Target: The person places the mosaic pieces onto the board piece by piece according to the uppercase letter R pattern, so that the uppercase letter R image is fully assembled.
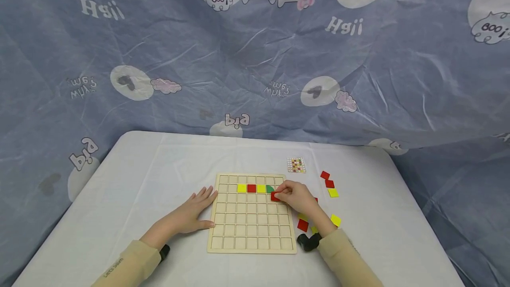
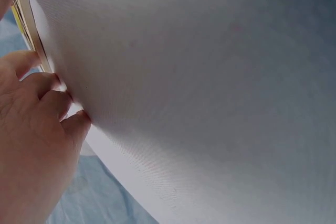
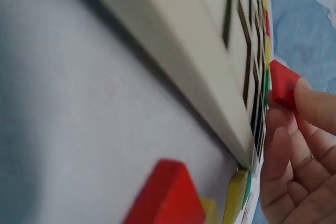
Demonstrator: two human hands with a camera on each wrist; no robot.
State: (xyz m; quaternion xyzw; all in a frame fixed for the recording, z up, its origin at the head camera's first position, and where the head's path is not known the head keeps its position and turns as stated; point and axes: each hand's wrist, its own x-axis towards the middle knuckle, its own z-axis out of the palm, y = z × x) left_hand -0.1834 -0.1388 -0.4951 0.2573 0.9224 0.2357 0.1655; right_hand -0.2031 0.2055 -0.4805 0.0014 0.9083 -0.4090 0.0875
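Observation:
A pale wooden grid board (image 1: 252, 230) lies on the white table. Along its second row from the far edge sit a yellow tile (image 1: 241, 188), a red tile (image 1: 251, 188), another yellow tile (image 1: 260, 188) and a green curved-edged piece (image 1: 270, 188). My right hand (image 1: 298, 196) pinches a red square tile (image 3: 284, 83) between thumb and fingers over the board's right side, just nearer me than the green piece. With fingers spread, my left hand (image 1: 186, 215) rests at the board's left edge, thumb and fingertips touching it.
Several loose red and yellow tiles lie right of the board, such as a red one (image 1: 303, 225) partly under my right forearm and a yellow one (image 1: 333, 193) farther off. A small printed pattern card (image 1: 296, 164) lies beyond the board. Behind the table hangs a blue patterned cloth (image 1: 223, 79).

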